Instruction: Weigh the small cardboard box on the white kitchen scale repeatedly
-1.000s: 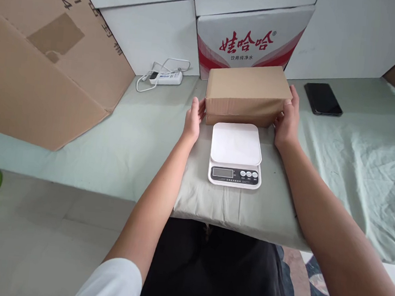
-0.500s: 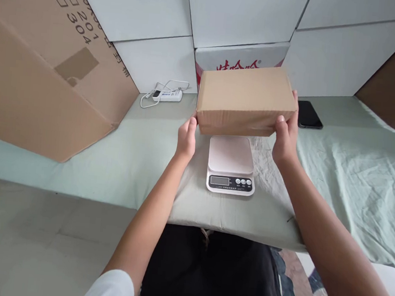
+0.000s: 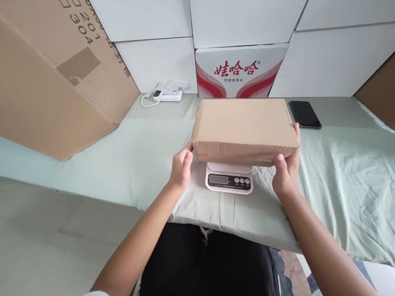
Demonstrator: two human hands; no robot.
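Gripping a brown cardboard box (image 3: pixel 243 124) from its 2 ends, the left hand (image 3: pixel 181 166) and the right hand (image 3: pixel 286 170) hold it above a white kitchen scale (image 3: pixel 229 184). The left hand is at the near left corner, its thumb upright and its other fingers largely hidden by the box. The right hand is closed around the near right corner, thumb on the front face, fingers along the end.

The box is long, low and rectangular, with a smooth, plain tan top. Its front face is darker and slightly rippled just under the upper edge, and a faint shiny streak runs across it toward the right. The lid looks shut. The box covers most of the scale's plate; whether it touches the plate cannot be told. The scale's front panel stays visible: a black strip with a grey display (image 3: pixel 218 180) and 3 round white buttons (image 3: pixel 242 180). Any reading is too faint to make out.

Under the scale lies a pale green cloth (image 3: pixel 140 161). Behind the box stands a red-and-white carton (image 3: pixel 239 73), and a black phone (image 3: pixel 304 114) lies near the box's far right corner.
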